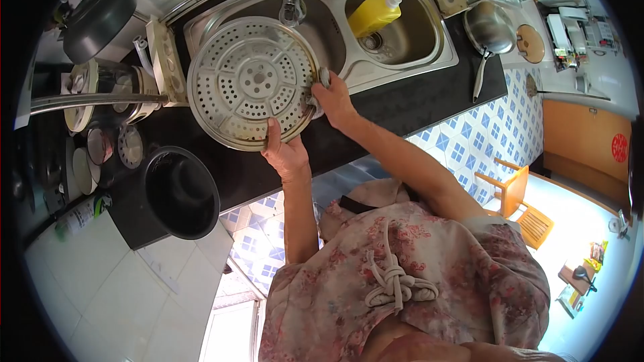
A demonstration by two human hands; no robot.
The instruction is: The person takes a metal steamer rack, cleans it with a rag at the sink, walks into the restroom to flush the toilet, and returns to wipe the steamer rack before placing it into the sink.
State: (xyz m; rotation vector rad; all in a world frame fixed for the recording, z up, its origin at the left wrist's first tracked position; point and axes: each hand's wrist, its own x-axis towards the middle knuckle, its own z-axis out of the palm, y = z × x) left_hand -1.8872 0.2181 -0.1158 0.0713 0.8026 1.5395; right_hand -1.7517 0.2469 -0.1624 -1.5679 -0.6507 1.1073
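A round perforated metal steamer plate [245, 87] is held tilted over the left sink basin [318, 37]. My left hand [287, 155] grips its lower rim, with the thumb on the upper face and the fingers hidden underneath. At the plate's right rim my right hand [333, 102] presses a grey cloth [315, 102] against the edge. Just above the plate hangs the faucet [292, 7]. A yellow bottle [374, 15] lies in the right basin [409, 43].
A black pot [181, 192] stands on the dark counter [416, 102] at the left. A steel pan [490, 29] is at the right end of the counter. Racks and a hanging dark pan [100, 20] are at the left, and a wooden chair [515, 191] is behind at the right.
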